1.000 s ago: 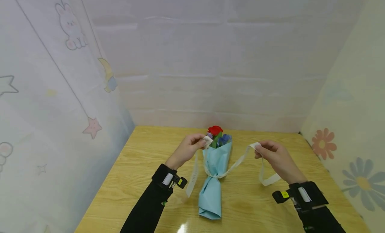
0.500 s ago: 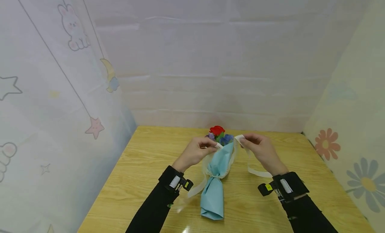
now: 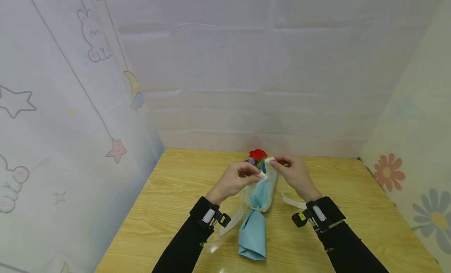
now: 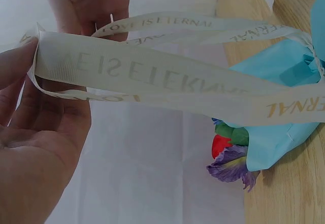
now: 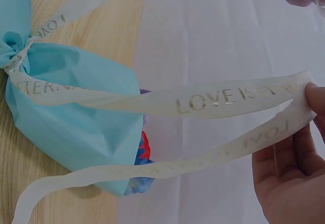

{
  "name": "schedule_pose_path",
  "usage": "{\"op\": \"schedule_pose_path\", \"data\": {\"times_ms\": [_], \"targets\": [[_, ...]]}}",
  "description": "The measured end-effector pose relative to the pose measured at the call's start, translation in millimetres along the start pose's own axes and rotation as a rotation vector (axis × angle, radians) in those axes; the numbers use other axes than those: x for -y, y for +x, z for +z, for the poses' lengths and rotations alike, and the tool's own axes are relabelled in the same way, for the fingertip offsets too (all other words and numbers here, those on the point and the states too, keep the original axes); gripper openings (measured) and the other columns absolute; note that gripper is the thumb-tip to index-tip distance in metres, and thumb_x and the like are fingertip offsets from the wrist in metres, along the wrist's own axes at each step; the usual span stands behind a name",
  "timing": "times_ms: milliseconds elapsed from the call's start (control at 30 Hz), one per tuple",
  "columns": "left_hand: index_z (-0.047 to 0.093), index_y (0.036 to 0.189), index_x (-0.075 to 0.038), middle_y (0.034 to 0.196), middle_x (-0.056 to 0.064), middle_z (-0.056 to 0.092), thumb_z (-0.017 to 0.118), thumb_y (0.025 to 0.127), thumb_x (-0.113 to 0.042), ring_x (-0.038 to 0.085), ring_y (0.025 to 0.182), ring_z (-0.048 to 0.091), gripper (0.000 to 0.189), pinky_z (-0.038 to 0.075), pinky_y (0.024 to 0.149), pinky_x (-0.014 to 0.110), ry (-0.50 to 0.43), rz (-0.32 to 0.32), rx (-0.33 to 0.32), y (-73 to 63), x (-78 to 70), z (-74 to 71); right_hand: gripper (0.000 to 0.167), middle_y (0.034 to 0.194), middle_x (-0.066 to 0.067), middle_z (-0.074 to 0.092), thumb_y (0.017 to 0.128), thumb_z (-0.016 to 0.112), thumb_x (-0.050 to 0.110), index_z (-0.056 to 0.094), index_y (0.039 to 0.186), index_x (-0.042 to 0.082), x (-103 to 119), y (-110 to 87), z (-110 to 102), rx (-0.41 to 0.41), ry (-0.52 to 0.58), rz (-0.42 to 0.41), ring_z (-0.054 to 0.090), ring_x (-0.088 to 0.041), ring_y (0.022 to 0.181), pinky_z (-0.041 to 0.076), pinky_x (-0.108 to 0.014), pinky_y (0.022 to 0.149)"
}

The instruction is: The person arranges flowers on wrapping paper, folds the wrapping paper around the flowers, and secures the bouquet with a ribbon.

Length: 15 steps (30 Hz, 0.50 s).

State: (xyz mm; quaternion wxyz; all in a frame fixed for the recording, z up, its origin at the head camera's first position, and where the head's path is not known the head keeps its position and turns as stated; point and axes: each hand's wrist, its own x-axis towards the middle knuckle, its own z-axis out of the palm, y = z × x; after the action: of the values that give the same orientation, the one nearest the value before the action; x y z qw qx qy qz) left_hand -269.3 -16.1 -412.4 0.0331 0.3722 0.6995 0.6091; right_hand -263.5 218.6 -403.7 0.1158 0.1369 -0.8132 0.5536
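Observation:
A bouquet wrapped in light blue paper [image 3: 252, 234] lies on the table, its red flower [image 3: 258, 154] pointing away from me. Cream ribbon [image 5: 218, 99] printed with "LOVE IS ETERNAL" is tied round the waist of the wrap. My left hand [image 3: 235, 180] pinches one length of it, folded into a loop, above the paper. With thumb and fingers my right hand [image 3: 294, 174] pinches another folded length, close beside the left hand. Loose ribbon tails hang down on both sides. In the left wrist view a purple flower [image 4: 231, 165] shows at the paper's open end.
The wooden table [image 3: 148, 226] carries the bouquet. A pale wall sheet [image 3: 225, 89] stands behind its far edge. Printed sheets with a rabbit and stars on the left and flowers on the right flank it.
Both hands have come closer together over the bouquet, the right hand moving left with its ribbon loop. The left hand has shifted slightly right, and the ribbon lengths now rise more steeply from the knot.

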Motion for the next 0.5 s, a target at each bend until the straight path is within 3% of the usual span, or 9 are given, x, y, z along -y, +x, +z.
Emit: {"op": "schedule_pose_path", "data": {"times_ms": [133,267,367,500], "targets": [[0.071,0.109,0.004,0.102,0.013,0.068,0.069,0.096,0.000,0.010,0.090,0.065,0.014,0.056,0.079,0.028,-0.034,0.005,0.007,-1.3,0.1,-0.8,0.030,0.109,-0.017,0.069,0.100,0.068,0.019,0.071,0.120,-0.003,-2,8.5,16,0.011,-0.047,-0.006,0.059,-0.020,0.091,0.050,-0.024,0.073],[0.070,0.108,0.005,0.101,0.012,0.069,0.069,0.095,0.001,0.009,0.088,0.066,0.014,0.056,0.080,0.028,-0.074,-0.001,0.031,-1.8,0.5,2.8,0.023,0.093,-0.014,0.069,0.097,0.072,0.019,0.076,0.112,0.001,-6,19.3,30,-0.015,-0.095,-0.027,0.054,-0.023,0.074,0.042,-0.024,0.059],[0.070,0.107,0.007,0.100,0.014,0.070,0.069,0.095,0.002,0.009,0.087,0.066,0.013,0.056,0.080,0.027,-0.095,-0.010,0.052,-2.6,1.6,7.5,0.021,0.095,-0.012,0.071,0.096,0.074,0.018,0.077,0.109,0.003,-14,25.4,39,0.006,-0.102,-0.025,0.057,-0.023,0.078,0.044,-0.024,0.061],[0.070,0.105,0.009,0.103,0.015,0.070,0.069,0.095,0.003,0.009,0.088,0.065,0.012,0.055,0.079,0.025,-0.108,-0.028,0.070,-3.8,5.4,14.4,0.018,0.103,-0.008,0.075,0.096,0.071,0.015,0.077,0.109,0.003,-35,23.5,47,0.135,-0.080,-0.021,0.063,-0.020,0.091,0.054,-0.026,0.072]]}}
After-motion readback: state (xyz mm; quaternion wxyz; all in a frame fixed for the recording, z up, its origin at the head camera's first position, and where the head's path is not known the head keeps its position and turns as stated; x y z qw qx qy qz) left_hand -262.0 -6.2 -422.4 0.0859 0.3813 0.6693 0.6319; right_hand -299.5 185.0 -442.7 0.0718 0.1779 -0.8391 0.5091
